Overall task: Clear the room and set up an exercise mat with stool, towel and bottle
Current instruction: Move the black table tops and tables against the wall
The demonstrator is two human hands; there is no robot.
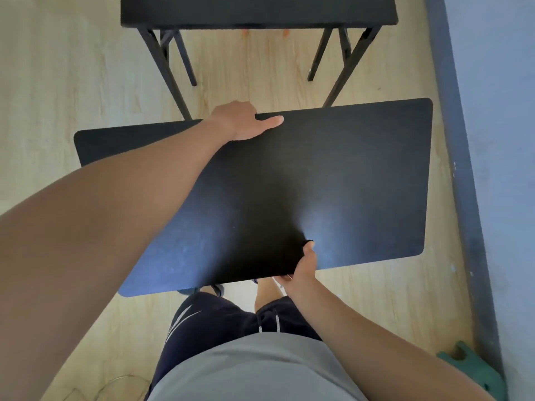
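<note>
A black folding table (362, 180) with rounded corners is held in front of my body, above the wooden floor. My left hand (240, 120) grips its far edge, thumb lying on top and fingers hidden over the edge. My right hand (302, 266) grips the near edge, thumb on the top surface and fingers underneath. The table's legs are hidden below the top. No mat, towel or bottle is in view.
A second black table (257, 10) on slanted legs stands just ahead. A grey-blue wall with a dark skirting board (460, 169) runs along the right. A green stool (474, 369) sits at the wall, lower right. Open wooden floor lies to the left.
</note>
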